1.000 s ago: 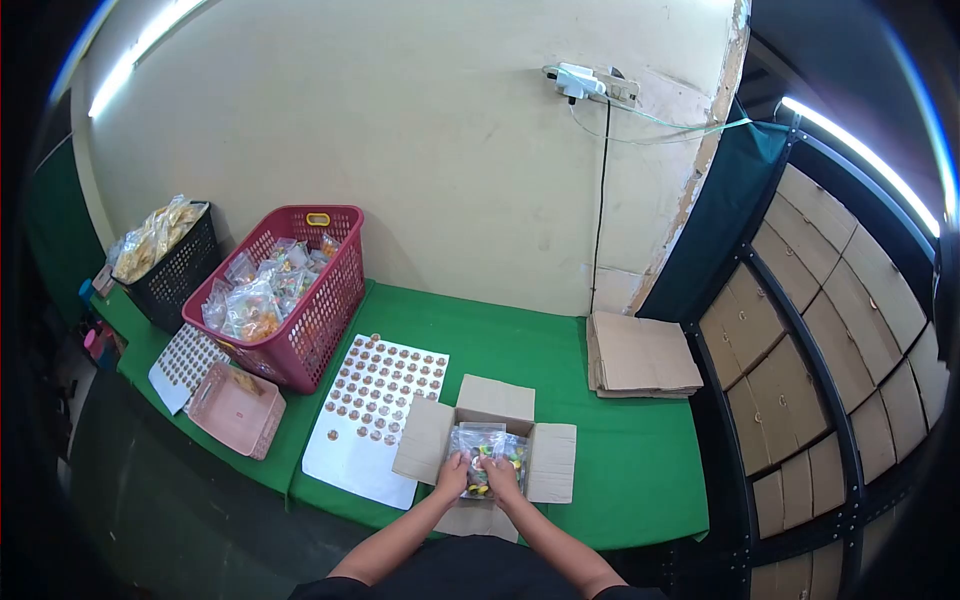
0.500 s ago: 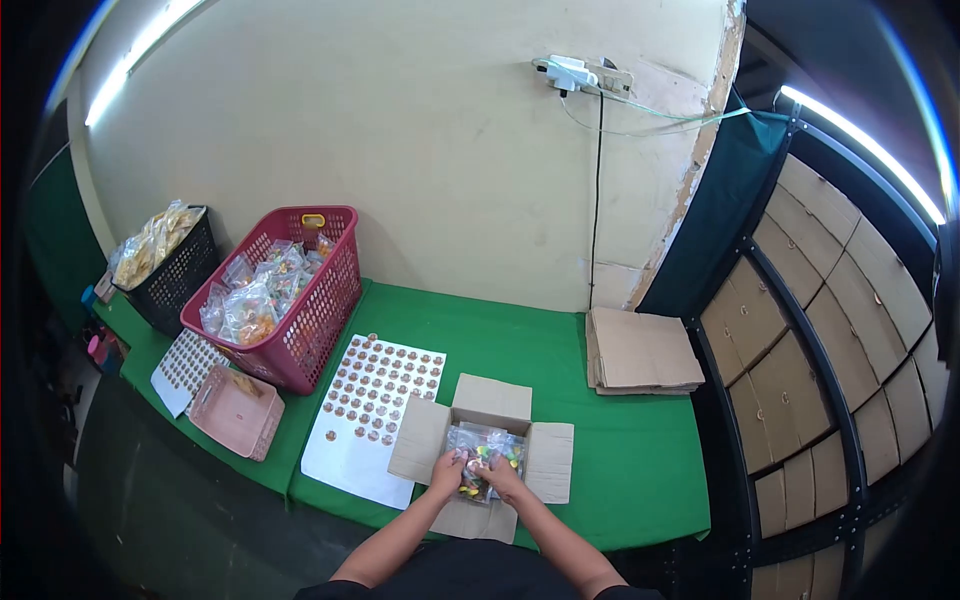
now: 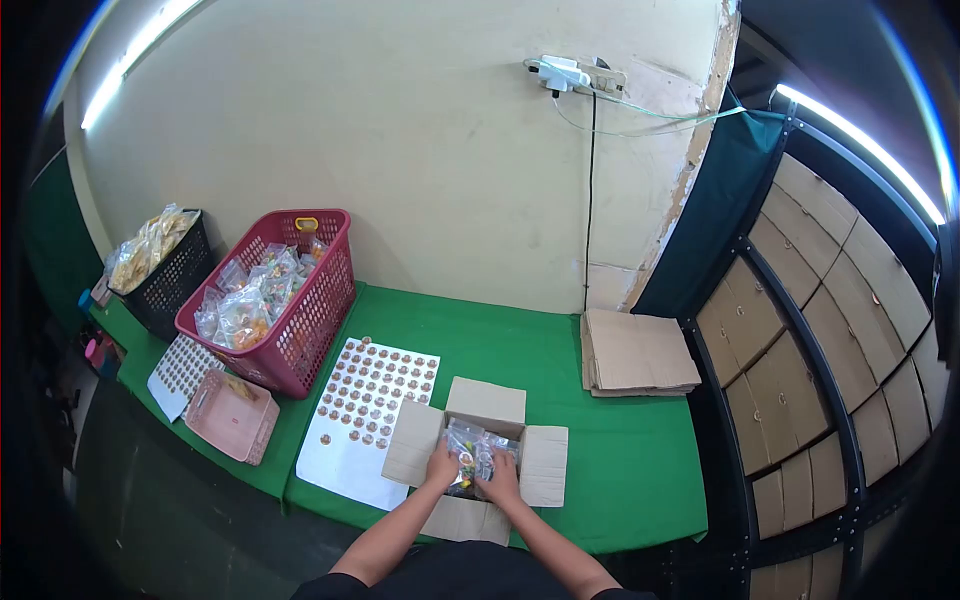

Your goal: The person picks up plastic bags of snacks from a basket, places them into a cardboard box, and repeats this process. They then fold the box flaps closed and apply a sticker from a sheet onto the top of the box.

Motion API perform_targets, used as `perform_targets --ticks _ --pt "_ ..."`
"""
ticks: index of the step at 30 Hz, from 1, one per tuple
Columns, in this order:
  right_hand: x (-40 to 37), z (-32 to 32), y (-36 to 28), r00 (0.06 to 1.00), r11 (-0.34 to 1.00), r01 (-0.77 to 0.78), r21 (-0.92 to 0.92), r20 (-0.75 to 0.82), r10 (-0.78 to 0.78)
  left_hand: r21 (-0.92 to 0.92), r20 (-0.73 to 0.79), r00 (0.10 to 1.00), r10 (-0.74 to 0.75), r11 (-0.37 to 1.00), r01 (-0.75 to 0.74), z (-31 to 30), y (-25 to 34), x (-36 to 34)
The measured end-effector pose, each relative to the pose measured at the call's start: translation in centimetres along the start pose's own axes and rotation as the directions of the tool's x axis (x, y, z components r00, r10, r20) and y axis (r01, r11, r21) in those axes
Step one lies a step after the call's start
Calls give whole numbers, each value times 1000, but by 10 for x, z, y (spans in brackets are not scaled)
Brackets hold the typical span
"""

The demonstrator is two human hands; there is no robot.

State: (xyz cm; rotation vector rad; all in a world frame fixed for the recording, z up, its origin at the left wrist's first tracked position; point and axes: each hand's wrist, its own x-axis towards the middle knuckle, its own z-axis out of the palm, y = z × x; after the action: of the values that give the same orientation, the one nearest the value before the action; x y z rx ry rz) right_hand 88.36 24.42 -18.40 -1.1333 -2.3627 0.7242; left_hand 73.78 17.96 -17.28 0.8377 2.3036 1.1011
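An open cardboard box [image 3: 420,435] stands at the table's front, its flaps folded outward. Inside it lies a clear plastic bag [image 3: 467,440] with small colourful pieces, too small to name. My left hand [image 3: 442,467] grips the bag's left side, fingers partly hidden by the box and bag. On the right side, my right hand [image 3: 502,483] holds the bag too, its fingers curved over the plastic and the thumb toward the middle. More clear plastic shows under my right fingers. Left of the box lies a white sheet [image 3: 345,478] with rows of round brown stickers.
A maroon basket [image 3: 320,320] full of filled bags stands at the left, beside a black basket [image 3: 165,300] of bags. A pink tray [image 3: 235,415] sits in front. Flattened cardboard [image 3: 640,350] is stacked at right, near shelves of boxes [image 3: 780,390].
My hands have moved apart from the bag's middle toward its two sides, and the bag sits deeper in the box. The view has shifted slightly.
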Motion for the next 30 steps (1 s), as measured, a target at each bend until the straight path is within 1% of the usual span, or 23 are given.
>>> perform_targets --ticks 1,2,3,4,5,6,7,8,10,11,13,17,19,20,21,23,24,25,26,27,28,29,30 --pt "0 -3 4 1000 988 7 151 23 -11 0 -3 1000 -3 1000 3 2 1 0" --pt "0 -4 7 999 986 45 158 0 -45 12 96 995 -11 1000 10 5 1 1" --pt "-1 -1 9 999 986 43 160 1 -44 25 195 981 -20 1000 15 7 2 0" --pt "0 0 11 999 975 44 218 2 -46 26 198 980 -21 1000 16 9 1 -2" --pt "2 1 13 999 961 50 273 1 -52 54 154 988 22 998 -31 11 2 -5" --pt "2 -3 10 999 961 52 271 3 -54 84 111 992 64 994 -74 13 3 -8" --pt "-1 -5 6 997 986 70 154 26 -75 117 70 992 104 987 -111 15 3 -13" --pt "-4 -9 2 994 995 94 36 51 -96 116 66 993 99 988 -107 14 1 -19" --pt "-5 -15 -2 991 995 95 39 91 -98 179 44 984 172 968 -177 9 2 -28" --pt "-5 -17 -4 987 995 91 38 129 -95 180 31 985 167 969 -170 9 1 -29" --pt "-11 -23 -9 981 995 101 16 167 -102 159 34 964 264 951 -266 14 -8 -38" --pt "-4 -20 1 957 986 164 -10 242 -157 86 -60 973 222 972 -217 17 3 -45" --pt "-1 -27 4 940 981 191 9 286 -186 -44 -169 951 259 962 -270 18 11 -49" --pt "0 -30 6 933 984 175 17 316 -172 -48 -241 951 194 976 -211 21 16 -51" --pt "0 -32 6 925 987 156 26 348 -155 -44 -260 948 181 979 -199 22 15 -52" --pt "-1 -32 6 917 982 188 10 356 -179 -18 -239 942 235 969 -246 23 13 -51" --pt "-1 -32 6 917 979 205 -16 352 -186 -12 -257 940 223 972 -233 22 13 -51" --pt "0 -33 5 908 974 225 -5 364 -207 20 -199 958 206 978 -207 22 14 -49" --pt "0 -32 5 906 962 263 -80 362 -218 54 -140 973 185 982 -179 22 14 -48" --pt "0 -35 1 905 942 299 -154 359 -229 59 -159 972 170 985 -163 21 16 -48" --pt "3 -39 -1 895 937 319 -141 371 -249 98 -118 971 209 975 -198 19 16 -47" --pt "4 -43 -2 893 943 304 -136 384 -233 136 -69 968 243 963 -232 17 15 -49" --pt "5 -48 -3 892 949 287 -134 398 -213 111 22 983 185 976 -186 16 11 -47"
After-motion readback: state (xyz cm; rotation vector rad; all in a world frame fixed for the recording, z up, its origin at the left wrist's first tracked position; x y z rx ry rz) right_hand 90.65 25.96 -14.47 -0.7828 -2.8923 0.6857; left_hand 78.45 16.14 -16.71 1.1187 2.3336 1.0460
